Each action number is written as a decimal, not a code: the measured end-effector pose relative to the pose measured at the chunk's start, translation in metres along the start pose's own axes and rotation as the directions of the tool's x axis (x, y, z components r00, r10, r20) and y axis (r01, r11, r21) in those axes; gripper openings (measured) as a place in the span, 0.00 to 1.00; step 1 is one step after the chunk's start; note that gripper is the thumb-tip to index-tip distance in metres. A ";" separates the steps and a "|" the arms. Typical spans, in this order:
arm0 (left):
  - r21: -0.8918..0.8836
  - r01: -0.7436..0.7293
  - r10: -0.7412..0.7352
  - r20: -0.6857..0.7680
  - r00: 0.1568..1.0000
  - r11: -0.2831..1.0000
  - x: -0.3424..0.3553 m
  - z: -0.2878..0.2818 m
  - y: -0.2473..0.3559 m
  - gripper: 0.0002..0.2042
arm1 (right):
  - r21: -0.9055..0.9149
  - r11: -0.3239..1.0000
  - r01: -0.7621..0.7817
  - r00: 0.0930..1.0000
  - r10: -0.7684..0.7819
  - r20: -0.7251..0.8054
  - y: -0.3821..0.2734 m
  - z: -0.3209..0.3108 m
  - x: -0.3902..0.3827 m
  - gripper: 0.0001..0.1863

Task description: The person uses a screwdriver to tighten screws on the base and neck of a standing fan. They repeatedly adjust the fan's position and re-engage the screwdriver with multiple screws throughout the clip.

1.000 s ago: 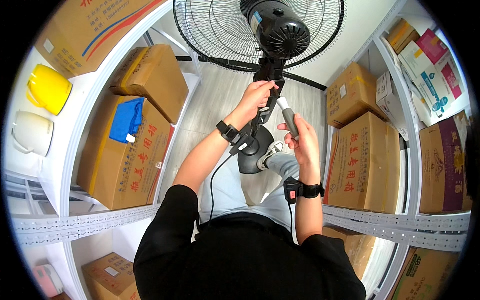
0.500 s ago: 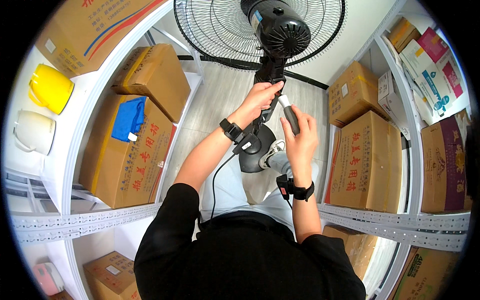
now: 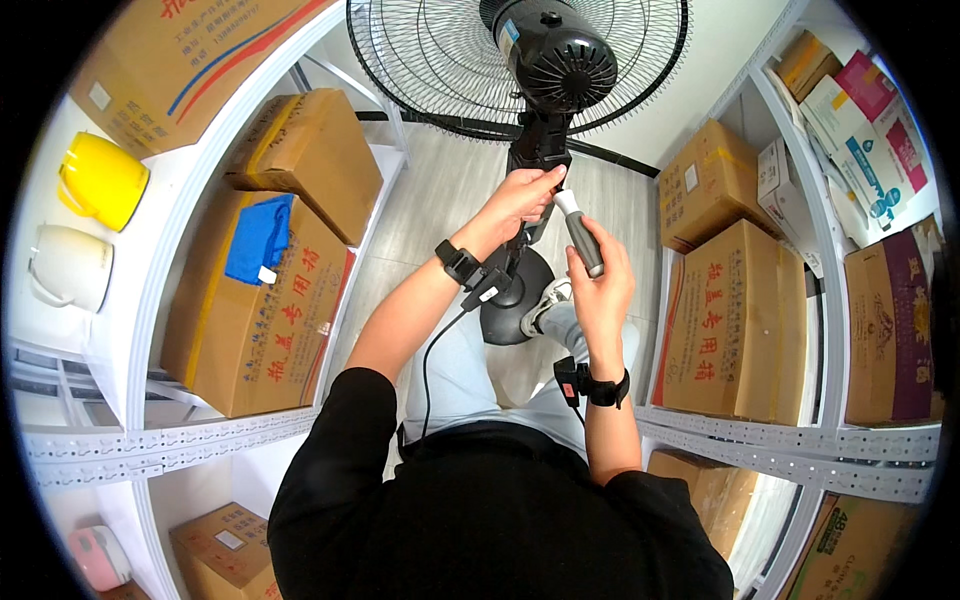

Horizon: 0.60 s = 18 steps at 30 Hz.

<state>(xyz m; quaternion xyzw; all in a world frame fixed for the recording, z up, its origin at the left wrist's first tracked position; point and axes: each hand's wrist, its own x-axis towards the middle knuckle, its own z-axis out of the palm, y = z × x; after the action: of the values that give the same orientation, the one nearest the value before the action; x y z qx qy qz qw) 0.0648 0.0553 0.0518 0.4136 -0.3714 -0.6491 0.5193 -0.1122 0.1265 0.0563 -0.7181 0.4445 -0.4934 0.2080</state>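
1. Nearest to you, at 6 o'clock, your black-sleeved torso fills the lower frame, with both forearms running up toward the centre.
2. Your right hand, just right of centre at about 2 o'clock from the middle, is clenched around the grey handle of a screwdriver. The tool tilts up and to the left, its pale upper end pointing at the fan's neck. A black wristband sits on that wrist.
3. Your left hand, just above centre at 12 o'clock, is closed on the black neck of a standing fan, fingertips right beside the screwdriver's upper end. A black wrist strap wraps that wrist, and a black cable hangs from it down toward your body.
4. Below your hands, the fan's round black base rests on the floor between your legs, touching or just beside your grey shoe.
5. Farther up, at 12 o'clock, the black motor housing sits in front of the round wire grille.
6. At 9 o'clock, white shelving holds brown cardboard boxes; a blue cloth lies on one box.
7. At 10 o'clock, a yellow cup and a white jug stand on the far-left shelf.
8. At 3 o'clock, the right-hand shelves carry more cardboard boxes, with smaller coloured cartons stacked higher up at 2 o'clock.
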 end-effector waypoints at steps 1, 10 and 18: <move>0.023 -0.009 0.009 0.011 1.000 1.000 0.001 -0.002 0.000 0.15 | -0.079 0.989 0.127 0.991 -0.129 -0.018 -0.001 0.000 0.001 0.22; -0.185 0.016 0.000 0.087 0.996 0.983 -0.003 -0.001 -0.001 0.14 | 0.635 0.535 -0.557 0.817 0.491 0.303 -0.010 -0.001 0.002 0.18; 0.035 0.013 -0.015 0.074 0.997 0.999 0.001 -0.008 0.006 0.14 | 0.140 0.986 -0.087 0.996 0.091 -0.025 -0.003 0.002 -0.001 0.20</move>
<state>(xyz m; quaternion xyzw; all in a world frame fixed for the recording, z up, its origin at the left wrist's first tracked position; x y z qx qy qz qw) 0.0740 0.0532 0.0538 0.4009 -0.3986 -0.6611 0.4934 -0.1091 0.1291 0.0570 -0.6736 0.4440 -0.5243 0.2723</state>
